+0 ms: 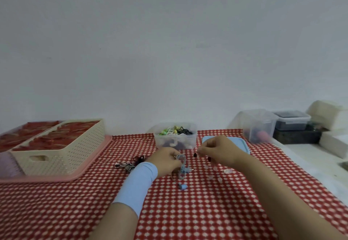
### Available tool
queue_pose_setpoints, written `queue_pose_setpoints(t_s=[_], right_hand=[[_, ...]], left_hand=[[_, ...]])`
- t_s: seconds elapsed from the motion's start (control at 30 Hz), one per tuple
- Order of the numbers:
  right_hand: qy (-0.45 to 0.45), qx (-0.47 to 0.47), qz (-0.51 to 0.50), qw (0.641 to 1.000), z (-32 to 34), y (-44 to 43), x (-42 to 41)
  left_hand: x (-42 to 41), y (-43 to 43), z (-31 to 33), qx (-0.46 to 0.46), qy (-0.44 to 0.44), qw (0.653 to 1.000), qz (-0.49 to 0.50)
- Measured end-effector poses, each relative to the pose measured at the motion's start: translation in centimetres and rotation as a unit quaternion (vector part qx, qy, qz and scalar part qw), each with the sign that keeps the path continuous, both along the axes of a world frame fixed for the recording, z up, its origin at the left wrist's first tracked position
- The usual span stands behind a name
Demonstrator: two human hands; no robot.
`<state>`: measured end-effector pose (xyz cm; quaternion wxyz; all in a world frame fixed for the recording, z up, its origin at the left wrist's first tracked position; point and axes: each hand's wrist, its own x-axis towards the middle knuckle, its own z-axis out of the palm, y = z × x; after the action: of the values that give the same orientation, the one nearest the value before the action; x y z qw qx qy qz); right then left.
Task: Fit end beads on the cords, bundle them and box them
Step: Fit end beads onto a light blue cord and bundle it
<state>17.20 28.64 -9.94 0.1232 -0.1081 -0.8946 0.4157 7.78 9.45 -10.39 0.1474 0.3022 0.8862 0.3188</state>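
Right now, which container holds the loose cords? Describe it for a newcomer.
Follow the red checked cloth to its far edge by the wall. The clear tub sits there, just beyond the left hand. Unlike the cream basket left and taller clear bin right, it brims with green and black cords.

No readable text — view blurry.

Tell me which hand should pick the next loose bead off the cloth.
Right, probably. The right hand sits just beside the pale loose beads, while the left hand is farther from them and grips the blue cord.
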Motion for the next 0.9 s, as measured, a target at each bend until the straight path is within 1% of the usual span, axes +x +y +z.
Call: queue_pose_setpoints(t_s=[0.07,0.13,0.27,0.33,0.43,0.5,0.57,0.63,0.73,0.83,0.87,0.9], right_hand=[[-0.018,0.045,-0.015,0.999,-0.8,0.4,-0.3],[-0.042,0.09,-0.018,0.995,-1.4,0.6,-0.3],[-0.101,0.162,-0.021,0.981,-1.6,0.4,0.1],[-0.109,0.183,-0.013,0.977,-1.6,0.4,-0.1],[-0.103,0.192,-0.005,0.976,-1.7,0.3,-0.2],[-0.078,0.177,-0.006,0.981,-1.7,0.1,-0.4],[-0.045,0.142,0.004,0.989,-1.7,-0.2,-0.5],[-0.036,0.135,0.014,0.99,-2.0,-0.7,-0.7],[-0.05,0.144,0.006,0.988,-2.2,-0.5,-0.8],[-0.032,0.142,-0.011,0.989,-1.8,0.2,-0.6],[-0.029,0.146,-0.01,0.989,-1.7,0.2,-0.5],[-0.031,0.153,-0.006,0.988,-1.8,0.1,-0.6]], left_hand=[[-0.4,-0.4,-0.5,-0.012,0.038,0.998,0.04],[-0.6,-0.8,-1.0,0.015,0.073,0.995,0.069],[-0.1,-1.1,-1.2,0.067,0.15,0.985,0.044],[0.4,-0.9,-1.3,0.066,0.171,0.983,0.015],[0.9,-0.6,-1.7,0.009,0.182,0.983,-0.028],[0.8,-0.8,-1.9,-0.025,0.182,0.983,-0.027],[0.7,-1.2,-1.8,-0.045,0.181,0.982,-0.02],[0.7,-1.4,-1.5,-0.062,0.198,0.978,-0.015],[0.8,-1.2,-1.3,-0.066,0.258,0.964,0.006],[0.2,-0.3,-1.4,-0.071,0.346,0.935,-0.005],[0.1,0.1,-1.6,-0.08,0.349,0.933,-0.027],[0.0,0.5,-1.8,-0.09,0.331,0.938,-0.053]])
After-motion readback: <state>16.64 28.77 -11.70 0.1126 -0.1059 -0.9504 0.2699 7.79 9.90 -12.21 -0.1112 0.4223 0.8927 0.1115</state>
